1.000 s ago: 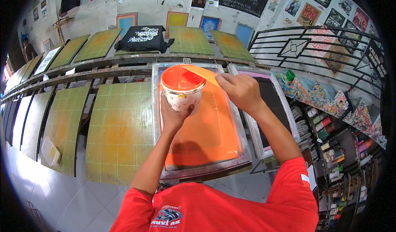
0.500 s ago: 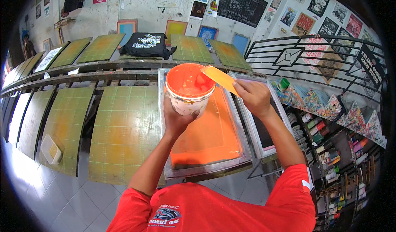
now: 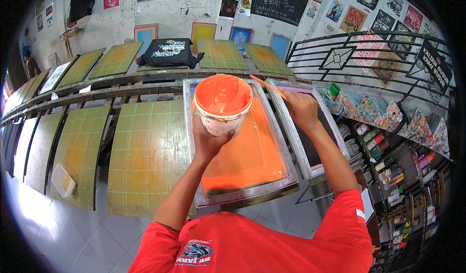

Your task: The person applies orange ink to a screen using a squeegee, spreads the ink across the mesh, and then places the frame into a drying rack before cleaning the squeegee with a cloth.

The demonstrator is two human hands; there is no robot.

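My left hand [image 3: 209, 139] grips a white tub [image 3: 222, 103] from below; its inside is coated in orange ink. I hold it over an aluminium-framed printing screen [image 3: 191, 142] whose mesh is covered in orange. Off to the right of the tub, my right hand [image 3: 300, 109] holds a thin orange spatula [image 3: 267, 85] whose blade points toward the tub's rim.
A second framed screen [image 3: 324, 162] with dark mesh lies right of the orange one. Green gridded print boards [image 3: 145, 156] line the long table; a black printed shirt [image 3: 169, 52] lies on a far board. Shelves of ink bottles [image 3: 383, 151] stand at right. A person [image 3: 30, 64] stands far left.
The tub has come up and tilted toward me, so its inside shows. The spatula has left the tub and moved out to the right.
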